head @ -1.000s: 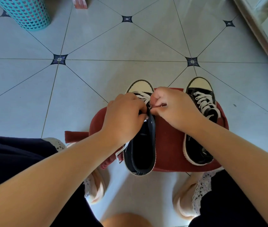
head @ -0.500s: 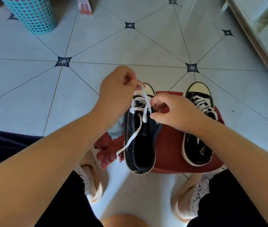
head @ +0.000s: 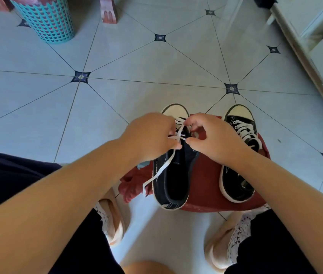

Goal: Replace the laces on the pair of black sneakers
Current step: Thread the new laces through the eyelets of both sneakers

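Observation:
Two black sneakers with cream toe caps stand side by side on a low red stool [head: 206, 186]. The left sneaker [head: 173, 178] is partly laced with a white lace [head: 161, 168], one end trailing over its left side. My left hand [head: 152, 135] pinches the lace at the eyelets. My right hand [head: 214, 137] pinches the lace from the other side, over the tongue. The right sneaker [head: 239, 155] is fully laced in white and untouched; my right forearm covers part of it.
A red cloth [head: 133, 184] hangs at the stool's left side. A teal mesh bin [head: 46, 18] and a reddish furniture leg [head: 108, 10] stand on the tiled floor far left. A white cabinet [head: 318, 36] runs along the right. My feet in beige slippers flank the stool.
My left hand, raised high with the lace half a second ago, has dropped back down to the eyelets. The right hand stays at the sneaker's tongue. The view has tilted slightly.

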Demonstrator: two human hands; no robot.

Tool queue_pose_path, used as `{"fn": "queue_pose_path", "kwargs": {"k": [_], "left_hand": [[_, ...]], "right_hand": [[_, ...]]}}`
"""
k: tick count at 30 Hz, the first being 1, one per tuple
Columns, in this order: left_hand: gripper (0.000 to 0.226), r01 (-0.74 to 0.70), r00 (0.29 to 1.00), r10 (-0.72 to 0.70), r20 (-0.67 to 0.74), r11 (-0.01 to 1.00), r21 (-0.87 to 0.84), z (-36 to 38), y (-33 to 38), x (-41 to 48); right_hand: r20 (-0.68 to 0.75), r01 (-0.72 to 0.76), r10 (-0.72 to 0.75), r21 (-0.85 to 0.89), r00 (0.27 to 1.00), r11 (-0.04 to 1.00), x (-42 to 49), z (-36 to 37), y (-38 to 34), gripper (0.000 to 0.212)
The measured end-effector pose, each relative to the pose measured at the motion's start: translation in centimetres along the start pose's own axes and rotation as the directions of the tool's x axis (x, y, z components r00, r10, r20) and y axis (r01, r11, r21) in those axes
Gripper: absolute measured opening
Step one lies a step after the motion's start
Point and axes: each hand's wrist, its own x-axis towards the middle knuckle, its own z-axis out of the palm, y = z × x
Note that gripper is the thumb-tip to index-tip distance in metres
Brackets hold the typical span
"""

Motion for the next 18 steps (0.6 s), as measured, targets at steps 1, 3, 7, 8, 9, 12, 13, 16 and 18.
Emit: {"fn": "queue_pose_path", "kwargs": {"k": [1, 3, 7, 8, 9, 12, 13, 16, 18], "left_hand": [[0.031, -0.006, 1.000, 0.006, 0.000, 0.998, 0.057, 0.1, -0.2, 0.0], [0.023, -0.026, 0.999, 0.029, -0.021, 0.993, 0.119, -0.4, -0.1, 0.0], [0.015, 0.009, 0.995, -0.043, -0.086, 0.930, -0.369, -3.0, 0.3, 0.1], [0.012, 0.033, 0.990, -0.109, -0.091, 0.800, -0.599, -3.7, 0.2, 0.2], [0.015, 0.023, 0.982, -0.160, -0.098, 0.620, -0.784, -4.3, -0.2, 0.1], [0.023, -0.042, 0.983, -0.165, -0.074, 0.192, -0.981, -4.4, -0.8, -0.4], [0.022, -0.051, 0.987, -0.144, -0.068, 0.115, -0.992, -4.2, -0.7, -0.6], [0.010, -0.075, 0.994, -0.082, -0.070, -0.068, -0.995, -4.1, -0.8, -0.9], [0.010, -0.095, 0.995, -0.057, -0.087, -0.170, -0.981, -4.2, -1.4, -0.9]], "right_hand": [[0.001, 0.000, 0.000, 0.007, 1.000, 1.000, -0.1, 0.0, 0.0, 0.034], [0.002, -0.001, 0.001, 0.019, 1.000, 1.000, -0.2, -0.1, 0.1, 0.033], [0.004, -0.014, 0.014, 0.033, 1.000, 0.999, -0.2, -0.2, 0.1, 0.032], [0.000, -0.017, 0.017, 0.032, 1.000, 0.999, -0.2, -0.2, 0.1, 0.033], [-0.003, -0.017, 0.017, 0.030, 1.000, 0.999, -0.1, -0.2, 0.0, 0.034], [-0.005, -0.001, 0.001, 0.003, 1.000, 1.000, -0.1, -0.2, 0.0, 0.037], [-0.003, 0.008, -0.008, -0.009, 1.000, 1.000, -0.1, -0.3, 0.0, 0.037], [0.012, 0.014, -0.014, -0.018, 1.000, 1.000, 0.0, -0.1, 0.0, 0.037], [0.019, 0.000, 0.000, -0.007, 1.000, 1.000, 0.0, 0.0, 0.1, 0.035]]}}
